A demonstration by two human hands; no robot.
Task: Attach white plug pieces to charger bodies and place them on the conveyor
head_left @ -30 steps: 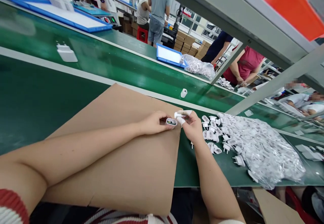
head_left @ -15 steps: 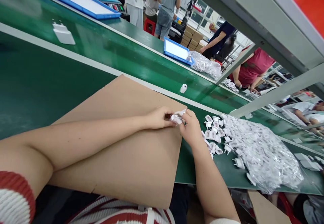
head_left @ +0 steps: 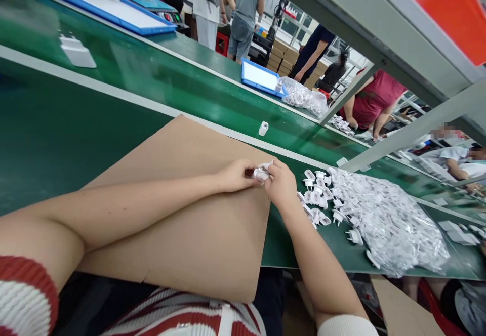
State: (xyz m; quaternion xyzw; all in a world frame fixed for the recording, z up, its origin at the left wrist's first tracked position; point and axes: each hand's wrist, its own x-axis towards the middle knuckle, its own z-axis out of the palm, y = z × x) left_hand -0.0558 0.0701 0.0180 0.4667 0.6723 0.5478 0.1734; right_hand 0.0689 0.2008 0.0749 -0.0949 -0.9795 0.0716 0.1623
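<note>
Both my hands meet over the far right edge of a brown cardboard sheet [head_left: 182, 214]. My left hand [head_left: 236, 175] is closed on a small white charger shell [head_left: 261, 173], and my right hand [head_left: 280, 184] pinches a white plug piece against that same shell. The two parts are pressed together between my fingertips. Just right of my right hand lie several loose white plug pieces [head_left: 317, 202] on the green bench. Beyond them sits a clear bag full of the same plug pieces [head_left: 391, 224].
A green conveyor belt [head_left: 159, 78] runs behind the cardboard, carrying a white charger [head_left: 77, 52] and a small white shell [head_left: 263, 128]. A blue tray [head_left: 259, 77] and another bag of parts stand farther back. Grey frame bars [head_left: 379, 149] rise at right. Other people work beyond.
My hands have come together: the plug piece in my right hand now presses onto the shell in my left. The white charger on the belt has drifted left.
</note>
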